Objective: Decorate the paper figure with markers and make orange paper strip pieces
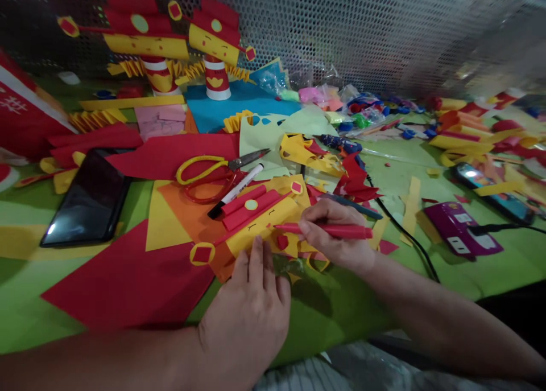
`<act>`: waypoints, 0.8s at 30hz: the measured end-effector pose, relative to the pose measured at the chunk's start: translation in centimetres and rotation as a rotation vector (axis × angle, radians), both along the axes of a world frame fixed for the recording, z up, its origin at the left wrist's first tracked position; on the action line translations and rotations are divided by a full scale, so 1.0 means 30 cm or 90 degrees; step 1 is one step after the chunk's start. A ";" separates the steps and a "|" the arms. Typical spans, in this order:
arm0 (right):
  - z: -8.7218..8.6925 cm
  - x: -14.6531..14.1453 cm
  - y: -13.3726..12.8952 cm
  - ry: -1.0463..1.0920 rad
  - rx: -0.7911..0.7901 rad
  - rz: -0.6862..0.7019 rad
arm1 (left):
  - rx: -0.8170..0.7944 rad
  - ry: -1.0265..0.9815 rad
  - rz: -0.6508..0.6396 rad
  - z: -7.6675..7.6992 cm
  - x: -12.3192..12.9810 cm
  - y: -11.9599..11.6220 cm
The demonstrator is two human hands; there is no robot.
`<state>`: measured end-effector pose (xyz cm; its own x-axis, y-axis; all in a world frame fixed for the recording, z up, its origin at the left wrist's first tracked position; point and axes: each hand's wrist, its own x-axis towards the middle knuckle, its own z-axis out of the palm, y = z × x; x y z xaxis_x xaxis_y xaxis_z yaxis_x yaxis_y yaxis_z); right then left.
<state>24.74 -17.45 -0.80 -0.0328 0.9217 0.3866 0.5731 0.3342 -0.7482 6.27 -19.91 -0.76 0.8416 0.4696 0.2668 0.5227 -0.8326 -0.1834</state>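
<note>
So the right hand (pixel 335 231) has a red marker (pixel 336 230) pinched, tip on the cheek of a yellow-and-red paper head (pixel 262 223), mid-frame. The left hand (pixel 251 308) lies flat, fingers fairly close together, fingertips on that head's lower edge. Just above are a capped black-and-white marker (pixel 241 187) and scissors (pixel 209 172); black phone (pixel 91 200) at left, two finished-looking paper figures (pixel 160 75) upper left.
</note>
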 end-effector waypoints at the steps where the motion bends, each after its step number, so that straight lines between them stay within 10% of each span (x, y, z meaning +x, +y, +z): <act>1: 0.000 0.000 0.001 -0.002 -0.001 -0.005 | 0.006 -0.005 0.000 -0.001 0.000 -0.001; 24: -0.028 -0.029 0.007 -0.042 0.071 0.045 | -0.014 -0.004 -0.008 -0.024 0.008 0.006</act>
<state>23.88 -17.24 -1.65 -0.1248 0.8674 0.4816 0.5917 0.4547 -0.6656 6.51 -19.72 -1.49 0.8460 0.4644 0.2619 0.5129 -0.8429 -0.1625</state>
